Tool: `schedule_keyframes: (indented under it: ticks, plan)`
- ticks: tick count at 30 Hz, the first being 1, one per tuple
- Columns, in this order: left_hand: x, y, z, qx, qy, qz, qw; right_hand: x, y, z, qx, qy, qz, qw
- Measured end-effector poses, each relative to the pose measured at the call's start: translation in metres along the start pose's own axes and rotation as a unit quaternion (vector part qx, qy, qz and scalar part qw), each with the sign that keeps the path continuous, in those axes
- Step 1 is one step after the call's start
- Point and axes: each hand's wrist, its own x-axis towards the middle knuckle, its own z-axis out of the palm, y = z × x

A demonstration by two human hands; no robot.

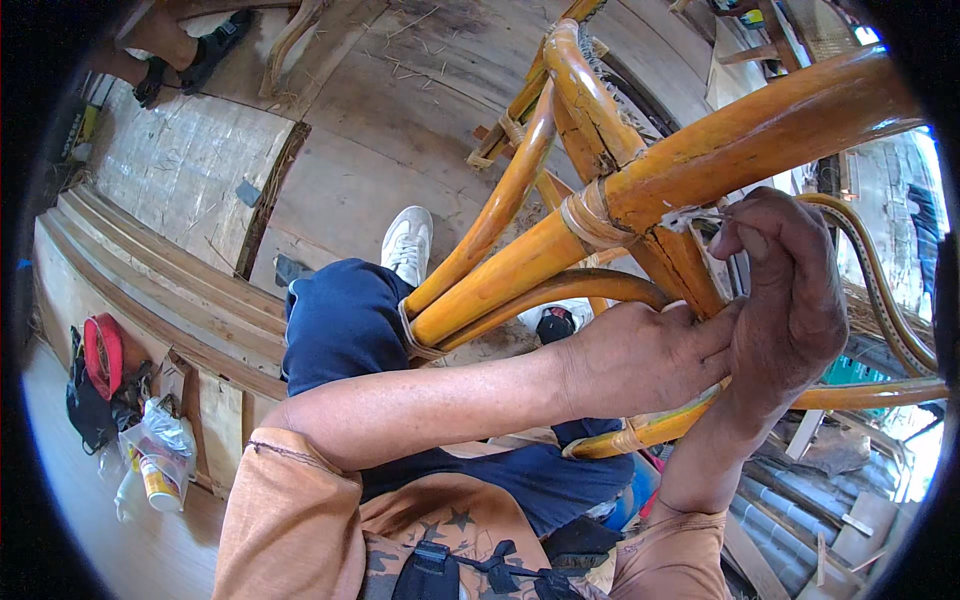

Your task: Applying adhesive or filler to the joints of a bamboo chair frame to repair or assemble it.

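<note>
A glossy orange-brown rattan furniture frame [730, 150] leans across my lap, its poles bound with pale cane wrapping [594, 214] at the joint. My left hand [650, 355] is closed around a cracked pole below that joint; its fingertips are partly hidden behind the pole and my other hand. Just to the right, my right hand [785, 270] has its fingers curled together in a pinch. A frayed white scrap [690, 217] lies against the thick pole at those fingertips. Its exact kind is unclear.
Long wooden boards [180, 275] are stacked at left. Beside them lie a red band-like object [102, 355] and a plastic bag with a yellow cup [160, 480]. Another person's sandalled foot [215, 50] shows at top left. Wood scraps [850, 530] lie at lower right.
</note>
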Motion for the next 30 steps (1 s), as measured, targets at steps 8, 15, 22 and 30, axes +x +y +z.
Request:
schedule_keyframes:
  ticks: [8,15,22,30]
  plan:
    - [0.007,0.003,-0.002,0.042,-0.032,0.007,0.999,-0.007,0.004,-0.012,0.130,0.085,0.053,0.986]
    - [0.001,0.009,0.007,0.120,-0.020,-0.002,0.993,-0.051,0.007,-0.036,0.485,0.273,0.180,0.811]
    - [0.011,0.023,-0.009,0.151,-0.128,-0.055,0.979,-0.075,-0.014,-0.055,0.491,0.291,0.171,0.803]
    - [0.022,0.023,-0.019,0.154,-0.173,-0.064,0.971,-0.072,-0.026,-0.057,0.441,0.299,0.172,0.829]
